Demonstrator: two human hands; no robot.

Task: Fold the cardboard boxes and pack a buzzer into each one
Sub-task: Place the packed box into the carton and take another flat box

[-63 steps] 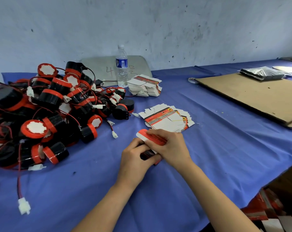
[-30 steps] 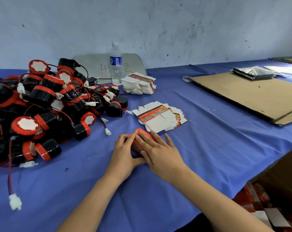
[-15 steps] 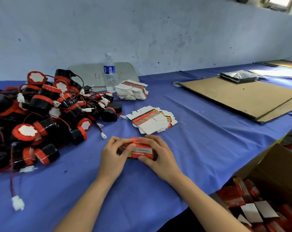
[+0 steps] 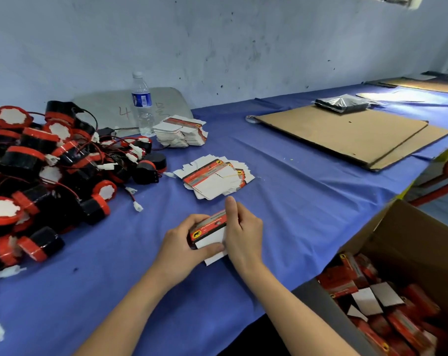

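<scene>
A small red, black and white cardboard box (image 4: 209, 232) sits between both hands just above the blue tablecloth. My left hand (image 4: 184, 246) grips its left end, thumb under the white face. My right hand (image 4: 242, 232) holds its right end, fingers wrapped over the top, and a white flap sticks out below. Whatever is inside the box is hidden. A loose fan of flat box blanks (image 4: 215, 177) lies just beyond the hands. A neater stack of blanks (image 4: 181, 133) stands farther back. A large pile of black and red buzzers (image 4: 50, 170) with red wires fills the left side.
A water bottle (image 4: 142, 104) stands at the back by a grey board. Flat brown cardboard sheets (image 4: 351, 136) lie at the right with a dark plastic bag (image 4: 342, 104) on them. An open carton (image 4: 407, 255) below the table's right edge holds several packed red boxes.
The box went from pressed flat on the cloth to turned on its side with its printed face towards me. The view swung right, bringing the carton of packed boxes into sight.
</scene>
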